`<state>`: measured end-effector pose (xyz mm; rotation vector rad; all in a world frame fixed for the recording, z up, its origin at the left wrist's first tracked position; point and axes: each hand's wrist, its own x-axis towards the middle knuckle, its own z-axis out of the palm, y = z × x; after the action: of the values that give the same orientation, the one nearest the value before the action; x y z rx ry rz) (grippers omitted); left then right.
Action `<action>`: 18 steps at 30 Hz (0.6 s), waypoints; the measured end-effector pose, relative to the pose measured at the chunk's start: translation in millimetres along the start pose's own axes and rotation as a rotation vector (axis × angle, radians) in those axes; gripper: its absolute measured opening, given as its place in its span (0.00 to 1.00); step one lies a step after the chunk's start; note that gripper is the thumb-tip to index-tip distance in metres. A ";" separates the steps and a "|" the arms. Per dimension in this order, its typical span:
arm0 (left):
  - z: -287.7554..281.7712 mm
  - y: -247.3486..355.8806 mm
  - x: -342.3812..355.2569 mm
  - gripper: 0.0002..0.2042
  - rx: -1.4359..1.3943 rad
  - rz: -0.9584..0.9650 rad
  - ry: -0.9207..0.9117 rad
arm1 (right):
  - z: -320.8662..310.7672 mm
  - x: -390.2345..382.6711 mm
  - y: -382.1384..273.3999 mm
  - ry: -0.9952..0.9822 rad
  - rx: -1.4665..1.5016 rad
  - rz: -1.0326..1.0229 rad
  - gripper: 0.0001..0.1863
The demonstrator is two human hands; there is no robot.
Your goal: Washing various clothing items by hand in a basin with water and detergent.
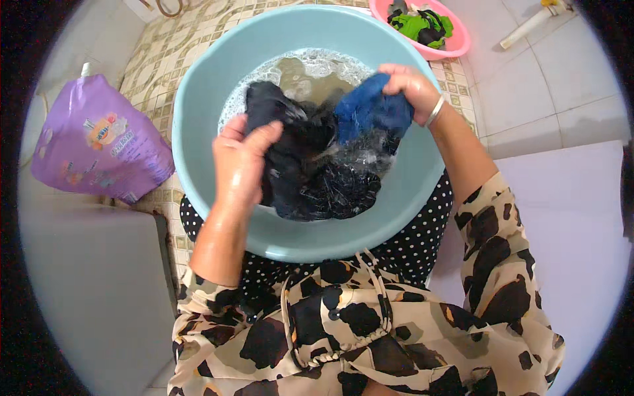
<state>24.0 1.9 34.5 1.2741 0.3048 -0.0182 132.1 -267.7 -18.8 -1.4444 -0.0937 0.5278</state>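
Note:
A big light-blue basin (309, 245) stands in front of me, holding sudsy, murky water (310, 82). Wet black clothing (290, 152) lies bunched in it, partly above the water. My left hand (241, 158) grips the left edge of this black cloth, thumb on top and fingers behind it. At the right of the basin my right hand (409, 91), with a pale bangle at the wrist, is closed on a dark-blue cloth (373, 112). The blue cloth meets the black clothing at its lower edge; whether they are one garment I cannot tell. Both hands are wet.
To the left stands a purple pouch (105, 142) with a white spout. A pink basin (462, 45) with green and black cloths sits at the far right, below a tap pipe (531, 26). Pale flat-sided blocks flank me, and the floor (165, 59) is patterned tile.

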 end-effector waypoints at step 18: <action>-0.4 -99.7 42.6 0.34 -0.603 -0.575 -0.229 | 91.7 11.4 -53.2 -0.370 0.292 -0.158 0.24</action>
<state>46.8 -20.8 -69.1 0.5492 0.4298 -0.5223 123.3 -180.8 42.5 -1.0339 -0.4054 0.6450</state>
